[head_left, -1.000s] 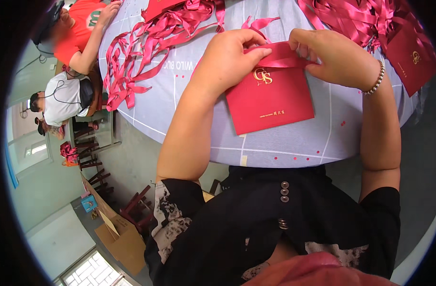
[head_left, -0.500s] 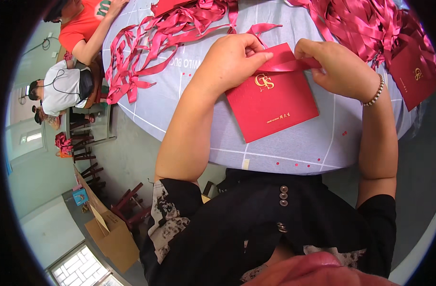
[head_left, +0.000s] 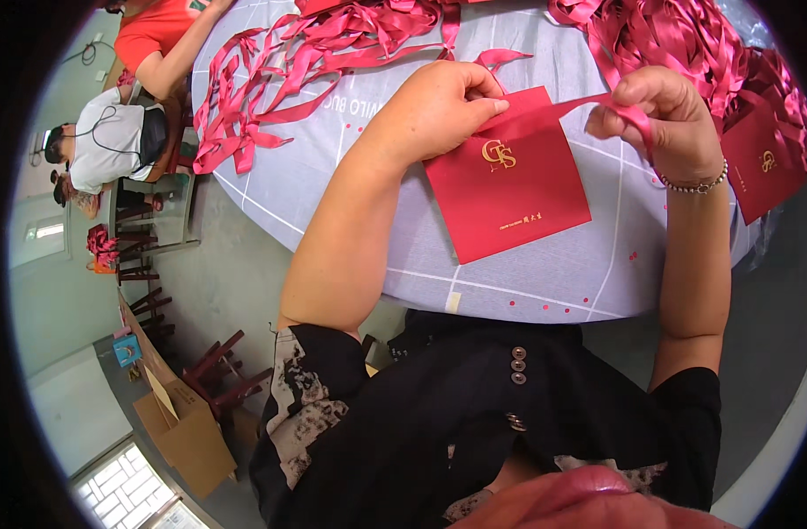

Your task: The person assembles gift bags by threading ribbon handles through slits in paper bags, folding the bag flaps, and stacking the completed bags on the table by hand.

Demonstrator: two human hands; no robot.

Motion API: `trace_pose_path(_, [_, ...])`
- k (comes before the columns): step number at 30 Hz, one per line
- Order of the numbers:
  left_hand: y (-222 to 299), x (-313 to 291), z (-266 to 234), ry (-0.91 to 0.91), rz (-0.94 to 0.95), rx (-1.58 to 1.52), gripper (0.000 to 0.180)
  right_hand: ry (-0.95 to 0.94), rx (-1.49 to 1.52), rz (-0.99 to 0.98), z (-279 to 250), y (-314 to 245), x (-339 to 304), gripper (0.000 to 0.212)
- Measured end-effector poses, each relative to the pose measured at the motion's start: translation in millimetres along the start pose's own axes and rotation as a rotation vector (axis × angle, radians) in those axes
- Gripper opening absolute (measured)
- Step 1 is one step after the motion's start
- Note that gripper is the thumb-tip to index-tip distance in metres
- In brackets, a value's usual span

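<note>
A square red card folder [head_left: 518, 198] with a gold emblem lies tilted on the table in front of me. My left hand [head_left: 461, 108] is closed at its upper left edge, thumb pressing a red satin ribbon [head_left: 560, 112] against the folder. From there the ribbon runs to the right across the folder's top. My right hand [head_left: 666, 123], off the folder's upper right corner, pinches the ribbon, which passes between its fingers and over toward the wrist. A ribbon tail [head_left: 508, 56] sticks out beyond my left hand.
Tangled red ribbons [head_left: 355, 40] lie at the far left of the cloth-covered table [head_left: 527, 286], another heap [head_left: 677, 44] at the far right. A second red folder [head_left: 761, 172] rests at the right edge. Co-workers [head_left: 121, 141] sit on the left; a cardboard box [head_left: 187, 432] stands lower left.
My right hand has moved right, away from the folder, drawing the ribbon out longer. My left hand stays at the folder's edge. The view has shifted slightly.
</note>
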State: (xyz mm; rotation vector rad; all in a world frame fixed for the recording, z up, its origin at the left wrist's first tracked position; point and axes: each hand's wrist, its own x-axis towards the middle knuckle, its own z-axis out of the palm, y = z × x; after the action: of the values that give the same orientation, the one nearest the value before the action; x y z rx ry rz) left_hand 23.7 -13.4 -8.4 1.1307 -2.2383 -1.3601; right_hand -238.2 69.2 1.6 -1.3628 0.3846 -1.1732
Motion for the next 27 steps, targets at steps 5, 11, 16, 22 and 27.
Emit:
trace_pose_path(5, [1.5,0.3,0.9,-0.014,0.001,-0.015,0.017,0.271,0.117,-0.036,-12.2,5.9,-1.1,0.02])
trace_pose_path(11, [5.0,-0.2,1.4,-0.021,-0.041,-0.016,0.015,0.686,0.069,0.129,6.0,5.6,16.2,0.027])
trace_pose_path(16, [0.8,1.7,1.1,-0.033,0.013,-0.016,0.017,0.463,-0.294,0.437,4.5,13.2,14.0,0.026])
trace_pose_path(22, [8.1,-1.5,0.0,-0.081,-0.045,-0.077,0.015,0.372,-0.717,0.464,31.1,22.7,14.9,0.013])
trace_pose_path(27, [8.7,-4.7,4.5,-0.024,0.039,-0.049,0.013,0.317,-1.033,0.304,37.4,25.2,13.5,0.011])
